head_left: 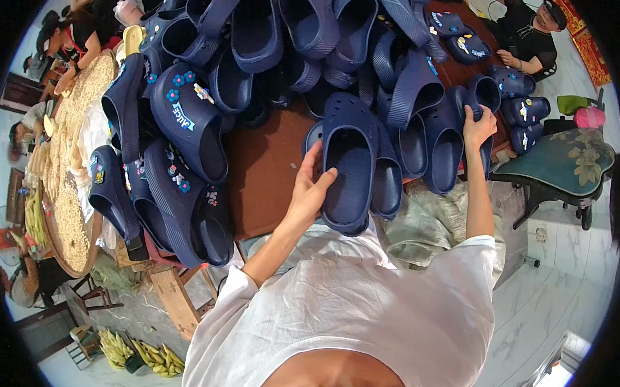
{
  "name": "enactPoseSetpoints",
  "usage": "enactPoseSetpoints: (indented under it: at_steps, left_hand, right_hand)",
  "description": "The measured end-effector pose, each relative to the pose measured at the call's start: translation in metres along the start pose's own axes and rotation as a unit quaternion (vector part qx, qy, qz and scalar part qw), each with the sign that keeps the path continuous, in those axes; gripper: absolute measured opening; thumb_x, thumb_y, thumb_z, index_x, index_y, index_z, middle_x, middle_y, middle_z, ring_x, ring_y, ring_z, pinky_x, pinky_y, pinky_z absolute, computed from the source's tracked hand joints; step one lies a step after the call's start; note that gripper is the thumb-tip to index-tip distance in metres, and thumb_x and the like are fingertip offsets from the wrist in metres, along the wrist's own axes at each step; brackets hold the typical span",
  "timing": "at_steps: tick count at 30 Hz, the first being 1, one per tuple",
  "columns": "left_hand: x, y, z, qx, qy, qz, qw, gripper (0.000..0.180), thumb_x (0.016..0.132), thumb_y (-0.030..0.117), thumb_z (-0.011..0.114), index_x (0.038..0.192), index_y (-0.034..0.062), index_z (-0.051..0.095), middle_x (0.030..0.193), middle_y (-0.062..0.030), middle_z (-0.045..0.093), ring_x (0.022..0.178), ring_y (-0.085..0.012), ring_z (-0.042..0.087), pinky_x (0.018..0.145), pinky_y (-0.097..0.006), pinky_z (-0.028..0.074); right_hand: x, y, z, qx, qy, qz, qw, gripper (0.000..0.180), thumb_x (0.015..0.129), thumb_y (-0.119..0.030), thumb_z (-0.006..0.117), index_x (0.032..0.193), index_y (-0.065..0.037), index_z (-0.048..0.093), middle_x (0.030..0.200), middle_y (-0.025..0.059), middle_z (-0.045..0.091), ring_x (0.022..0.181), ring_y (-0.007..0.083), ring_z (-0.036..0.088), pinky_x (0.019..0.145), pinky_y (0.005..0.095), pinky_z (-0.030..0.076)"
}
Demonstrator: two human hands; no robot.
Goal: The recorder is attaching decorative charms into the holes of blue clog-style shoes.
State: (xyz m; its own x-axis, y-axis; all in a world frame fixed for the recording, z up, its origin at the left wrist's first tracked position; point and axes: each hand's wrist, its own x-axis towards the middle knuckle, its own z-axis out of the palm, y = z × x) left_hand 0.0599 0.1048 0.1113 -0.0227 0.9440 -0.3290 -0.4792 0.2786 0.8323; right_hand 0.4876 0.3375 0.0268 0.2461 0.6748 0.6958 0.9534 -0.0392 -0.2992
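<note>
The person in a white short-sleeved shirt leans over a brown bench point(266, 171) heaped with dark navy foam clogs. The left hand point(311, 187) is closed around the near side wall of a plain navy perforated clog point(349, 161), fingers curled over its rim and thumb pressed against the outside. This clog lies toe away from the person at the near edge of the bench, just beside a second plain navy clog point(387, 179) that touches its right side.

The right hand point(477, 126) reaches farther out and grips the top edge of another navy clog point(486, 141) standing on end at the right side of the heap, fingers folded over its rim.

To the left, several navy clogs decorated with small coloured flower charms point(186, 117) spill over the bench's left edge. Behind them the pile point(316, 30) rises with many more clogs and their heel straps tangled together.

At the far right stands a low stool with a green floral cushion point(571, 158). A person in dark clothes point(531, 34) sits at the upper right beside more decorated clogs. On the far left, round woven trays of pale beige pieces point(71, 185) rest on wooden stands, and yellow bananas point(140, 355) lie on the floor.
</note>
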Motion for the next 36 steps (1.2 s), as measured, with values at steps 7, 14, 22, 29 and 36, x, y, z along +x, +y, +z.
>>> enactPoseSetpoints:
  at_steps: [7,14,22,29,36]
  left_hand:
    - [-0.001,-0.019,0.007,0.07,-0.012,0.066,0.995,0.074,0.092,0.002,0.059,0.157,0.0025,0.023,0.159,-0.0156,0.03,0.148,-0.0238,0.027,0.119,-0.034,0.021]
    - [-0.002,-0.047,-0.004,0.021,-0.042,0.095,0.994,0.07,0.097,0.008,0.058,0.157,0.009,0.023,0.153,-0.0142,0.028,0.142,-0.0278,0.033,0.114,-0.038,0.034]
    - [-0.024,-0.037,-0.042,0.002,0.061,0.116,0.991,0.046,0.099,0.005,0.052,0.145,0.0032,0.043,0.143,-0.0116,0.049,0.133,-0.0218,0.047,0.114,-0.035,0.035]
    - [-0.049,-0.031,-0.093,-0.033,0.192,0.141,0.971,0.04,0.103,0.013,0.05,0.141,0.0041,0.048,0.142,-0.0061,0.05,0.126,-0.0169,0.051,0.104,-0.03,0.043]
    - [-0.062,-0.056,-0.127,-0.096,0.281,0.13,0.946,0.041,0.105,0.021,0.048,0.142,0.0053,0.048,0.142,-0.0093,0.049,0.124,-0.0166,0.053,0.101,-0.032,0.046]
  right_hand:
    - [-0.008,-0.034,-0.052,0.039,0.07,-0.007,0.997,0.05,0.083,-0.043,0.078,0.112,-0.004,0.065,0.11,0.0178,0.066,0.107,0.0372,0.057,0.095,0.0475,0.039]
    - [-0.047,-0.173,-0.181,0.276,0.043,0.042,0.959,0.039,0.093,-0.016,0.072,0.122,0.006,0.056,0.127,0.0183,0.057,0.114,0.0259,0.054,0.104,0.0381,0.04]
    - [-0.123,-0.251,-0.268,0.361,-0.08,-0.197,0.908,0.035,0.081,-0.013,0.067,0.11,-0.003,0.049,0.111,0.0138,0.051,0.114,0.0374,0.048,0.101,0.0543,0.036]
    - [-0.176,-0.302,-0.258,0.46,-0.253,-0.337,0.781,0.035,0.072,-0.021,0.083,0.095,-0.014,0.059,0.102,0.0052,0.057,0.102,0.0302,0.052,0.088,0.0463,0.037]
    - [-0.243,-0.304,-0.208,0.41,-0.321,-0.394,0.757,0.035,0.073,-0.021,0.082,0.097,-0.012,0.059,0.102,0.006,0.059,0.103,0.0298,0.054,0.091,0.0453,0.034]
